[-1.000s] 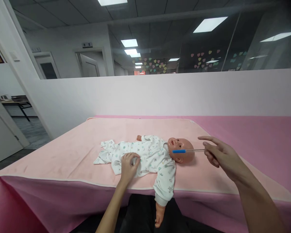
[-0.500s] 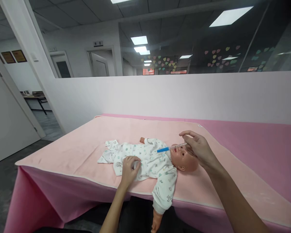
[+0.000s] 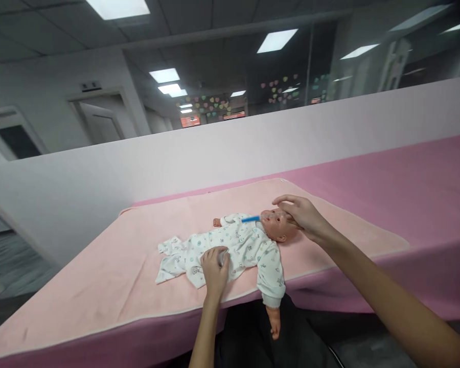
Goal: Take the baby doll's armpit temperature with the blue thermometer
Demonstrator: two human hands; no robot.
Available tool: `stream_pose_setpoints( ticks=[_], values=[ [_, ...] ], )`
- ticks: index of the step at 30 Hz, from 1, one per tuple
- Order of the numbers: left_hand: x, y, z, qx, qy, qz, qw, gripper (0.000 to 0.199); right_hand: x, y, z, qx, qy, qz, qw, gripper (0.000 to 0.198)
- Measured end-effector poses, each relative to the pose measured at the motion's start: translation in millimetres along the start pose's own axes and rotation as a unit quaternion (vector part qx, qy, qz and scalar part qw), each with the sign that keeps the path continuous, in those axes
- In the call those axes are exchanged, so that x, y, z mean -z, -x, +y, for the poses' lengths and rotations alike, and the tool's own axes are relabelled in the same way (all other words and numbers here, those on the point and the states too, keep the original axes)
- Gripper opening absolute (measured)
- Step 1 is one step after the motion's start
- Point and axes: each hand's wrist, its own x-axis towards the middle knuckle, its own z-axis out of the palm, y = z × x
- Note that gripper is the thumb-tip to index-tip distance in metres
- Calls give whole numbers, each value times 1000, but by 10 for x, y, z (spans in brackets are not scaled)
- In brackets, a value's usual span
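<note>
A baby doll (image 3: 249, 244) in a white printed outfit lies on its back, head to the right. My right hand (image 3: 305, 216) is above the doll's head (image 3: 282, 232), pinching the clear end of a thin stick with a blue end (image 3: 250, 219). The stick spans the doll's face, and its blue end is over the upper chest; contact cannot be made out. At the doll's lower body, my left hand (image 3: 215, 273) has its fingers curled round a small clear object (image 3: 223, 257), mostly hidden. One doll arm (image 3: 272, 286) hangs over the near edge.
Beneath the doll is a peach blanket (image 3: 111, 266) on a pink-covered table (image 3: 371, 189). Behind the table runs a low white wall (image 3: 199, 158) with glass above it. My dark-clothed legs (image 3: 260, 337) are below the near edge.
The view has turned right and tilted. The stick has shifted slightly toward the far side of the doll, its blue end further along the chest. My left hand keeps its place on the doll.
</note>
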Motion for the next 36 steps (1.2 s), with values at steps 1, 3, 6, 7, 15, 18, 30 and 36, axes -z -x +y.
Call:
stream_pose_setpoints(
  ticks=[1,3,6,7,15,18,30,36],
  values=[
    [1,-3,-22,-6,4,2,1000,16,-32,8,-39,0,-3,-6,1000,19],
    [0,-14,-62,-13,13,8,1000,18,-109,23,-103,9,-4,-11,1000,17],
    [1,-28,-88,-17,24,15,999,21,-205,69,-144,-2,-16,-22,1000,18],
    [5,-29,-83,-18,25,17,999,22,-220,93,-144,-4,-22,-18,1000,17],
    [8,-13,-31,-16,20,12,1000,22,-91,228,-101,5,-10,-12,1000,17],
    [-19,-15,-52,-11,23,10,1000,20,-42,257,-72,28,26,12,999,18],
    [-19,-8,-34,1,32,10,999,20,18,326,148,41,6,27,999,22],
    [-18,4,-58,8,31,6,999,22,92,367,167,25,-32,18,999,29]
  ],
)
